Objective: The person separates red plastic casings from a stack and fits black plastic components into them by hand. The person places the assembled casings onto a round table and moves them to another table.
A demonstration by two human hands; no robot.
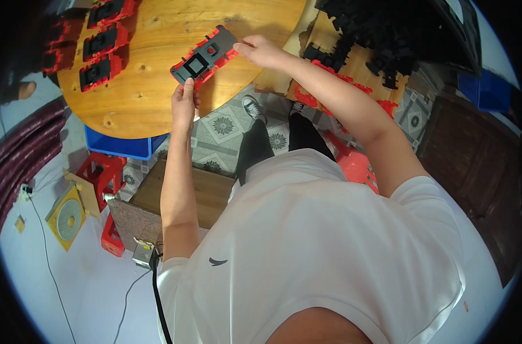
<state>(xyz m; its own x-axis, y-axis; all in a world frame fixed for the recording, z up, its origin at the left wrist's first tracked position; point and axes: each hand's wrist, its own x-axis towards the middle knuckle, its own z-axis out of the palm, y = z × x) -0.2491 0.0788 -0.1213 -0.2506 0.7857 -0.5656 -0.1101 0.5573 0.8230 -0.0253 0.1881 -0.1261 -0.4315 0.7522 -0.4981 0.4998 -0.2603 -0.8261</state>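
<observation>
a red-and-grey panel held over the round table

the person stands at a round wooden table (158, 51) and holds a flat panel (204, 56), grey face on a red frame, by its two ends just above the tabletop. the left hand (184, 103) is closed on the near, lower end, thumb on top; the right hand (260, 50) pinches the far upper corner with fingertips together on the edge. the panel lies tilted across the view, face up (a small dark square window shows near its middle).

to do this step well, judging from the grip, both ends should stay supported so the panel does not twist, and fingers should keep to the frame rather than the grey face.

surroundings: a row of finished units (103, 40), red and black, lies at the table's far left, well apart from the hands. a heap of black parts (364, 34) covers a second surface to the right, with red frames (353, 86) at its near edge. below the table sit a blue crate (120, 148), red stools (103, 172) and a wooden box (203, 189). nothing lies between the hands and the tabletop; the stools and cables on the floor crowd the feet.
</observation>
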